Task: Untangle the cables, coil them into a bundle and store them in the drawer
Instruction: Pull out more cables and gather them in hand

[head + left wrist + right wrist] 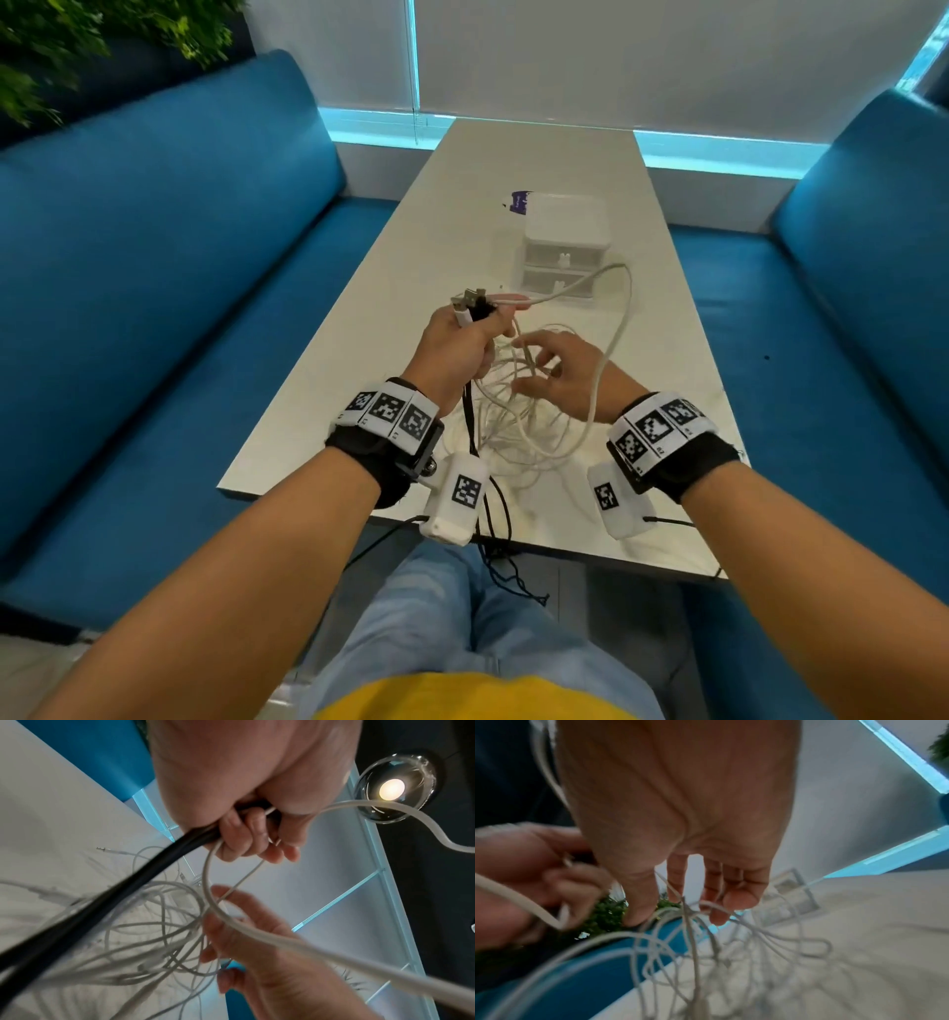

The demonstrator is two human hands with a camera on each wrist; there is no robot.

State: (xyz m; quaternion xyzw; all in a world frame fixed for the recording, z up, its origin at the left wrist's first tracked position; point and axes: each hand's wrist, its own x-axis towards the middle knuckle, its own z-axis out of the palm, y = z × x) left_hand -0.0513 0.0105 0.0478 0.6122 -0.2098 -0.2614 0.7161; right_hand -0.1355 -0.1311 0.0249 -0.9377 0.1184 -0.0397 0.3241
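Note:
My left hand (462,339) is raised over the near part of the white table (662,360) and grips a bunch of cable ends, white and black, with USB plugs (470,300) sticking out above the fist. In the left wrist view the left hand (246,833) curls round a thick black cable (133,882) and white cables. A tangle of thin white cables (518,411) hangs below. My right hand (554,370) reaches into the tangle with loosely spread fingers (675,882), thin strands (693,914) lying across the fingertips. The white two-drawer box (562,246) stands farther back, both drawers closed.
A purple packet (519,201) lies behind the drawer box. Blue sofas (154,308) flank the table on both sides. A thick white cable (619,318) loops over my right wrist toward the box. Black cables (498,539) trail off the near table edge onto my lap.

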